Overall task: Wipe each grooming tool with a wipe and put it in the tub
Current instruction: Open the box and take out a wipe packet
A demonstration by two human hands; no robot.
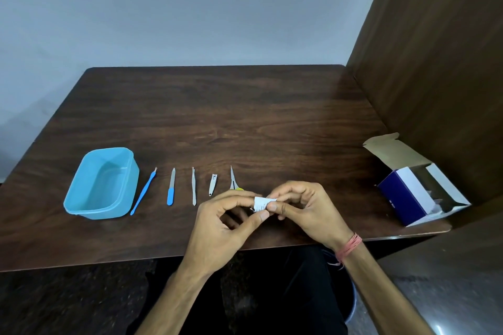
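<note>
A small white wipe packet (261, 203) sits near the counter's (245, 117) front edge, pinched from both sides: the left hand (220, 226) grips its left end between thumb and forefinger, the right hand (304, 209) its right end, both grips clenched on it. At its ten o'clock lie scissors (232, 178), partly hidden by the fingers. Farther toward nine o'clock lie a nail clipper (212, 184), tweezers (193, 186), a blue-handled nail file (171, 190), a blue cuticle tool (143, 191) and the blue tub (102, 182). At three o'clock stands an open box (416, 187).
</note>
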